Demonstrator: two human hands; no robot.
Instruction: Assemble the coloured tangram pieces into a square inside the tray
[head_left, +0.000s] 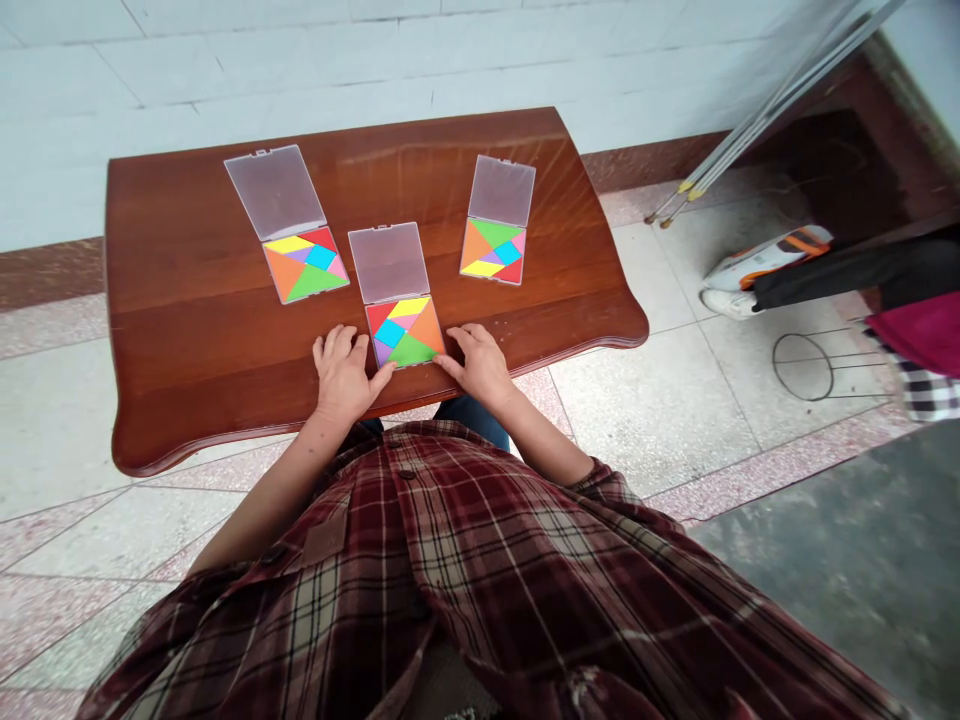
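Note:
A tangram set [406, 330] in a flat clear case lies near the table's front edge, its lid [388, 262] folded back away from me. Colourful pieces fill its tray. My left hand [343, 371] rests on the table at the left of this case, fingers apart, the thumb at its lower left corner. On the other side my right hand [480, 367] lies with fingers spread and its thumb at the lower right corner. Two more opened tangram sets lie farther back: one at the left [306, 264], one at the right [493, 250].
The brown wooden table [202, 370] has curved front corners and stands near a white wall [300, 70]. To the right are crutches [697, 170], a person's leg and shoe [731, 301], and a wire ring frame [802, 367] on the tiled floor.

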